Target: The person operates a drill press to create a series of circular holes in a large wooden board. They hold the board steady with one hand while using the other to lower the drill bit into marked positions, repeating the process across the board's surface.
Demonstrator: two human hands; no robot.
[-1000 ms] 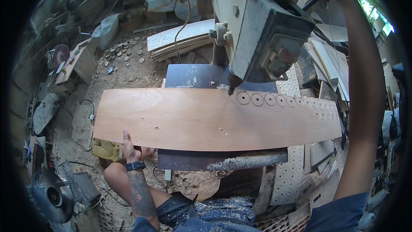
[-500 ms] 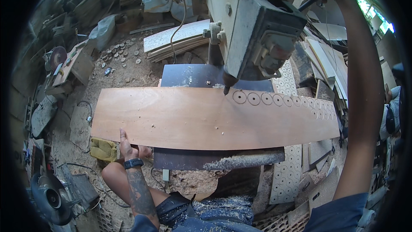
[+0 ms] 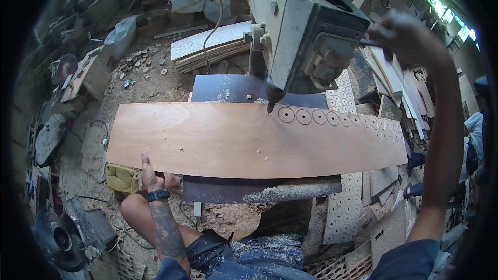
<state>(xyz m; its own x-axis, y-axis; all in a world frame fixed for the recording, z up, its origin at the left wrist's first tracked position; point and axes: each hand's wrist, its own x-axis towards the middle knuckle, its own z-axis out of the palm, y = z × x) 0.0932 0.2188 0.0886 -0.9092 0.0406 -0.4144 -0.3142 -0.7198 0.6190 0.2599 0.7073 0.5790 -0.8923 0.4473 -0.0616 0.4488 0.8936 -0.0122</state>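
Your left hand (image 3: 151, 176) pinched the near left edge of the long plywood board (image 3: 223, 140), thumb on top and the fingers partly hidden. The board lay crosswise on the dark worktable (image 3: 207, 189), overhanging at both ends. Your right hand (image 3: 407, 41), raised and blurred, was wrapped around the lever (image 3: 369, 43) of the drill press (image 3: 306, 36). The pointed cutter (image 3: 274, 95) stood over the board's far edge, just left of the ring cuts (image 3: 303, 117); whether it touched, you couldn't tell. Sawdust (image 3: 293, 189) was heaped along the table's front.
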